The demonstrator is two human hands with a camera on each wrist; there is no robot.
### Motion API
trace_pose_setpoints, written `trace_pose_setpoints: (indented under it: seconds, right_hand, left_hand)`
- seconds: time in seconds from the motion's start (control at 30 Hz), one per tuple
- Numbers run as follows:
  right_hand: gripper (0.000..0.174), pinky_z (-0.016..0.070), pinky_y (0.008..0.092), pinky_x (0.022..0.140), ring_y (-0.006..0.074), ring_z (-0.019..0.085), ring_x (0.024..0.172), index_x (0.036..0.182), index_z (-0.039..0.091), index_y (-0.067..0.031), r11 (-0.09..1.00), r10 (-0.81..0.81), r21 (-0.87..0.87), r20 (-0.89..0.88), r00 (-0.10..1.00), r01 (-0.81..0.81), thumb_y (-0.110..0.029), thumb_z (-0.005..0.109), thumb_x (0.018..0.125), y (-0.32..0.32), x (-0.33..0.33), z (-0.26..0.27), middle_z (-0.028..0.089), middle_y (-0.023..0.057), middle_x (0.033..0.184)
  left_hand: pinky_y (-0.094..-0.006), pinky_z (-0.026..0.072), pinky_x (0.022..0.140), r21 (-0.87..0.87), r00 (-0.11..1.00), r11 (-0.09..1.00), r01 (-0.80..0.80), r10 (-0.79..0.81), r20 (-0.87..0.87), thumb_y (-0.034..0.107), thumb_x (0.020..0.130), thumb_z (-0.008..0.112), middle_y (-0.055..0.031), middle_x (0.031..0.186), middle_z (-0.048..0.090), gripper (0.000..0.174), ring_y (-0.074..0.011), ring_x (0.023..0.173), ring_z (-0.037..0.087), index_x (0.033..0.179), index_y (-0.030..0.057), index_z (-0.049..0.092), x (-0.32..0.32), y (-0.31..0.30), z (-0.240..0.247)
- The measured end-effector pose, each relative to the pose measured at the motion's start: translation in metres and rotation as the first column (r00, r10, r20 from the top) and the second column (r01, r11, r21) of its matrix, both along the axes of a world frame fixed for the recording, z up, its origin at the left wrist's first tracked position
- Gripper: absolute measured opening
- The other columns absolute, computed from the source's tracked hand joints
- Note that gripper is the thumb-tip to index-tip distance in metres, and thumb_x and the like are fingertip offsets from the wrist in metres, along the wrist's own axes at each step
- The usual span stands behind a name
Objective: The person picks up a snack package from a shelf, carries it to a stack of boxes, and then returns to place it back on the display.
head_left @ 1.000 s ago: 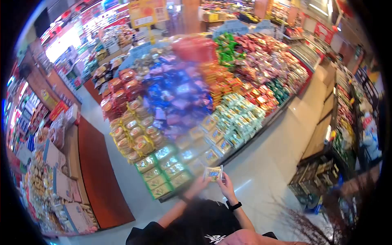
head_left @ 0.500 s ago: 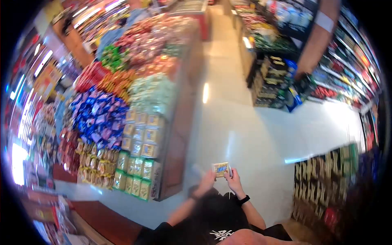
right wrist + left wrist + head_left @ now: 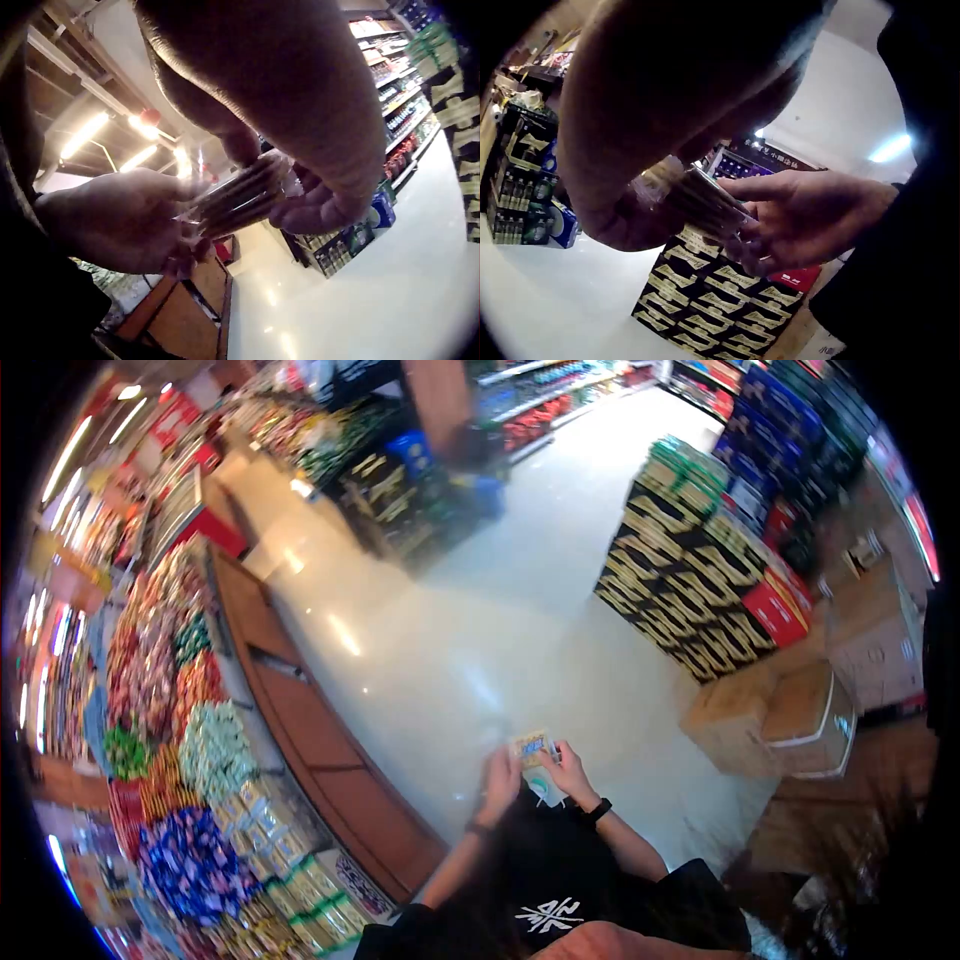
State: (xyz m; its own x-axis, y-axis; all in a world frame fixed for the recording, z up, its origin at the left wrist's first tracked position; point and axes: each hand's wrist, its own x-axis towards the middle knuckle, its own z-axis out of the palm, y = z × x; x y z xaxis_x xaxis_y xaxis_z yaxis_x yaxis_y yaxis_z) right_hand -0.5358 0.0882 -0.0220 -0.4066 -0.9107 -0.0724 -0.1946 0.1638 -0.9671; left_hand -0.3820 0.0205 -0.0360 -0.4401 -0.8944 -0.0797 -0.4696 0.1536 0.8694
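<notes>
The left hand (image 3: 500, 780) and right hand (image 3: 567, 768) pinch opposite ends of a clear-wrapped packet (image 3: 531, 747), apparently biscuits, in front of the black clothing (image 3: 500, 890); light, even finger pressure should spare the contents. Beyond stand a snack display (image 3: 300, 705), left, and stacked Budweiser cartons (image 3: 680, 585), right.

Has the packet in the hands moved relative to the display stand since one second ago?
Yes, rightward: in the head view, the packet overlapped the edge of the stand then; now it appears over the floor, right of the stand.

Ceiling tubes (image 3: 84, 136) glare, streaks shine on the floor (image 3: 420, 650), and wrist views are dim.
</notes>
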Motion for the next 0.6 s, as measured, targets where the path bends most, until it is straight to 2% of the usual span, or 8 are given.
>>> trace_pose_setpoints:
  seconds: [0.03, 0.07, 0.13, 0.27, 0.33, 0.37, 0.47, 0.6]
  right_hand:
    - [0.032, 0.0495, 0.0296, 0.065, 0.0133, 0.059, 0.073, 0.102, 0.051, 0.0005, 0.999, -0.015, -0.043, 0.016, 1.0, 0.016, -0.026, 0.064, 0.089, -0.001, -0.007, 0.01, 0.063, 0.0093, 0.081]
    - [0.033, 0.0496, 0.0299, 0.065, 0.0134, 0.059, 0.073, 0.102, 0.051, 0.0005, 0.999, -0.008, 0.036, 0.033, 0.999, 0.007, -0.026, 0.064, 0.088, -0.005, -0.017, 0.019, 0.063, 0.0095, 0.081]
    - [0.034, 0.0499, 0.0305, 0.065, 0.0135, 0.059, 0.073, 0.102, 0.051, 0.0004, 0.98, 0.022, 0.195, 0.075, 0.997, -0.036, -0.027, 0.066, 0.088, -0.013, -0.033, 0.039, 0.064, 0.0098, 0.082]
    - [0.036, 0.0505, 0.0316, 0.065, 0.0155, 0.061, 0.074, 0.101, 0.051, 0.0003, 0.994, -0.102, -0.03, 0.119, 0.988, 0.106, -0.027, 0.068, 0.086, -0.03, -0.051, 0.045, 0.065, 0.0109, 0.083]
    - [0.037, 0.0508, 0.032, 0.065, 0.0169, 0.063, 0.074, 0.101, 0.051, 0.0003, 0.987, -0.114, -0.097, 0.162, 0.98, 0.131, -0.028, 0.068, 0.085, -0.038, -0.067, 0.056, 0.065, 0.0116, 0.083]
    - [0.036, 0.0508, 0.0319, 0.064, 0.0174, 0.063, 0.073, 0.1, 0.05, 0.0002, 0.984, -0.16, -0.06, 0.133, 0.978, 0.169, -0.028, 0.068, 0.085, -0.039, -0.074, 0.054, 0.065, 0.0118, 0.083]
    - [0.036, 0.0509, 0.0316, 0.064, 0.0182, 0.064, 0.072, 0.098, 0.05, 0.0, 0.962, -0.264, 0.074, 0.027, 0.964, 0.262, -0.028, 0.068, 0.086, -0.046, -0.107, 0.033, 0.065, 0.0123, 0.082]
    - [0.033, 0.0502, 0.031, 0.062, 0.0169, 0.062, 0.069, 0.095, 0.049, -0.0003, 0.895, -0.361, 0.267, -0.03, 0.932, 0.356, -0.027, 0.067, 0.087, -0.072, -0.14, 0.015, 0.064, 0.0118, 0.08]
  left_hand:
    - [-0.0428, 0.0409, 0.09, -0.017, 0.999, 1.0, 0.026, -0.026, 0.021, 0.021, 0.095, 0.043, -0.0257, 0.105, 0.055, 0.032, -0.0381, 0.1, 0.053, 0.113, -0.004, 0.05, -0.009, -0.003, 0.001]
    - [-0.0437, 0.0395, 0.094, 0.144, 0.996, 0.989, 0.036, -0.023, -0.089, 0.022, 0.094, 0.043, -0.0268, 0.112, 0.054, 0.036, -0.0401, 0.107, 0.052, 0.118, -0.0047, 0.048, -0.018, -0.006, 0.002]
    - [-0.0442, 0.0388, 0.095, 0.175, 0.999, 0.985, -0.002, 0.009, -0.041, 0.023, 0.095, 0.042, -0.0277, 0.115, 0.053, 0.039, -0.0409, 0.11, 0.05, 0.12, -0.0055, 0.047, -0.026, -0.009, -0.039]
    - [-0.0369, 0.0434, 0.088, 0.144, 0.998, 0.988, -0.047, 0.053, -0.043, 0.027, 0.099, 0.039, -0.0233, 0.11, 0.052, 0.038, -0.0254, 0.098, 0.053, 0.118, -0.0059, 0.043, -0.063, -0.033, -0.036]
    - [-0.0365, 0.0455, 0.084, 0.027, 0.997, 0.997, 0.071, -0.072, 0.008, 0.028, 0.099, 0.041, -0.0227, 0.107, 0.055, 0.038, -0.0251, 0.095, 0.056, 0.116, -0.0059, 0.044, -0.082, -0.051, -0.026]
    - [-0.0364, 0.0465, 0.082, -0.024, 0.99, 0.99, 0.137, -0.136, 0.036, 0.029, 0.098, 0.041, -0.0224, 0.105, 0.056, 0.039, -0.025, 0.093, 0.057, 0.115, -0.006, 0.044, -0.093, -0.06, -0.021]
    - [-0.0388, 0.0487, 0.078, 0.209, 0.972, 0.951, 0.228, -0.21, -0.105, 0.031, 0.097, 0.044, -0.0216, 0.1, 0.06, 0.04, -0.0313, 0.089, 0.062, 0.114, -0.0049, 0.045, -0.139, -0.088, 0.012]
    - [-0.0389, 0.0505, 0.075, 0.17, 0.954, 0.939, 0.298, -0.301, -0.012, 0.032, 0.096, 0.047, -0.0215, 0.096, 0.064, 0.039, -0.033, 0.087, 0.064, 0.114, -0.003, 0.046, -0.186, -0.125, 0.044]
